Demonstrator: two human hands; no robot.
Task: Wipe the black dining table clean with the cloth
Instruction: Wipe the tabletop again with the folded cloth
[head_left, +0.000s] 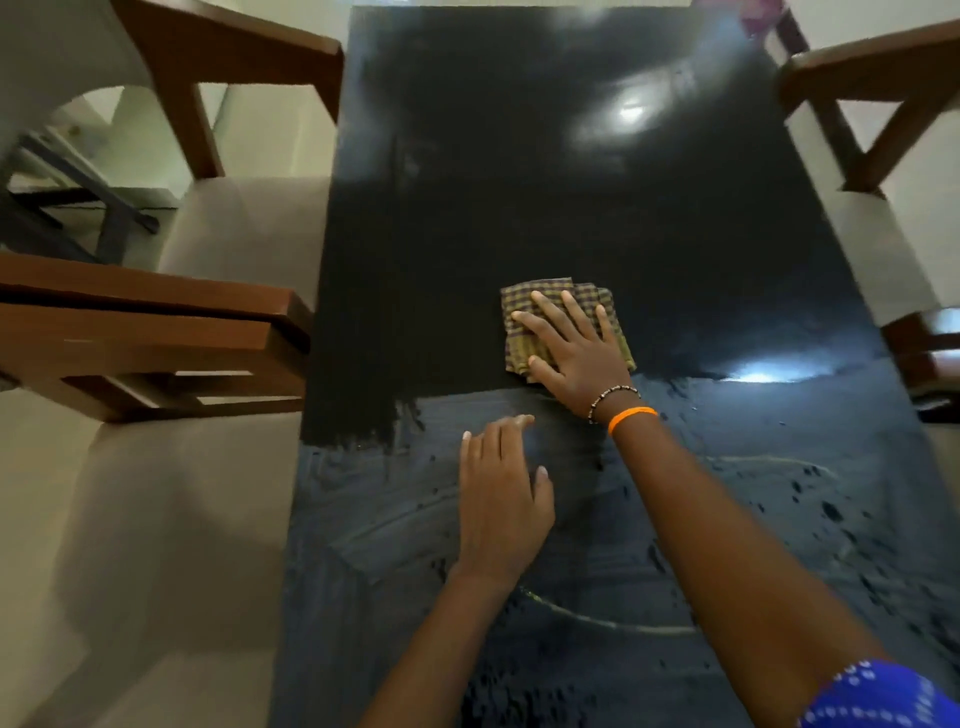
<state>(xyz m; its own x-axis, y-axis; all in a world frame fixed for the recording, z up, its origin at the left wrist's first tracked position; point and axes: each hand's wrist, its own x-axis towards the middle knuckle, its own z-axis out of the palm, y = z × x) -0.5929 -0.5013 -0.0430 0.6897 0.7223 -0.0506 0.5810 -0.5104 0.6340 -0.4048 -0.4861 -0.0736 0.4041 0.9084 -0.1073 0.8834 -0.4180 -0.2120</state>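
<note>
A folded yellow-and-purple checked cloth is pressed flat under the right hand, fingers spread wide rather than clamped round it, roughly mid-table and a bit right of centre on the glossy black dining table. The left hand is laid open, palm down, on the near half, which is streaked and smeary. Brown wooden chairs with beige seats are tucked along both sides.

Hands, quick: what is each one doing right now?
Left hand: open, flat on the black table, holding nothing.
Right hand: open, fingers spread, pressing the checked cloth onto the table.
</note>
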